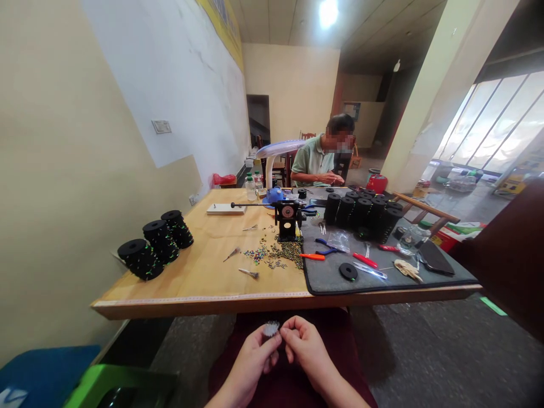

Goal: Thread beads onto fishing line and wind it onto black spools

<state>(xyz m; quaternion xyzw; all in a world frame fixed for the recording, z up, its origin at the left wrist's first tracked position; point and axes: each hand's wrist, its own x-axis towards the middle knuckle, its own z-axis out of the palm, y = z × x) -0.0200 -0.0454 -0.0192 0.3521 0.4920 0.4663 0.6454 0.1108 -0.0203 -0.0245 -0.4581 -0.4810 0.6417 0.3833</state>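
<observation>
My left hand point(255, 356) is closed on a small greyish-white, bristly bundle point(271, 328) that sticks up between thumb and fingers; its exact kind is too small to tell. Close beside it, my right hand point(305, 344) pinches with thumb and forefinger, and whatever lies between those fingertips is hidden. Both hands are above my lap, just below the table's near edge point(204, 305). On the wood nearest to them lie a small brush-like bundle point(249, 273) and a spread of tiny brass-coloured pieces point(289, 252) with colourful beads point(256, 255).
A black hand-cranked winder point(288, 218) stands mid-table. Black spools point(140, 258) stand left, more spools point(363, 212) right. The grey mat point(323, 280) bears pliers point(329, 249), an orange-handled tool point(312, 256) and tweezers point(369, 270). Across the table, behind a lamp point(274, 195), sits a person point(312, 161).
</observation>
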